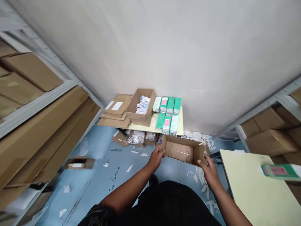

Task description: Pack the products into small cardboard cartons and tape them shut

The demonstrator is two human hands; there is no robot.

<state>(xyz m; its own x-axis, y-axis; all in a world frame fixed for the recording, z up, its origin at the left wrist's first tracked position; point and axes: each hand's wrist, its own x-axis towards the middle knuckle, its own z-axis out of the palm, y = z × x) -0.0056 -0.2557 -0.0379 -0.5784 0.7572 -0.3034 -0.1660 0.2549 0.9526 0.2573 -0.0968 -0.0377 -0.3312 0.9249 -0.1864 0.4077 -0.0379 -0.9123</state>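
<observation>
An open, shallow cardboard box (177, 151) is held out in front of me above the floor, and nothing lies inside it. My left hand (155, 158) grips its left end, with the thumb at the rim. At the opposite end, my right hand (208, 171) has its fingers and thumb around the corner. Just beyond the box, a pale yellow table (147, 128) carries several green and white product boxes (170, 105), a carton (138, 116) with crumpled papers in it, and a stack of flattened cardboard (115, 114).
A second pale yellow table (254, 188) stands at my right with a green package (279, 170) on it. Shelves of large cartons (54, 138) line the left; more cartons (270, 146) sit on the right. Paper scraps and a small open box (78, 163) lie on the blue floor (101, 185).
</observation>
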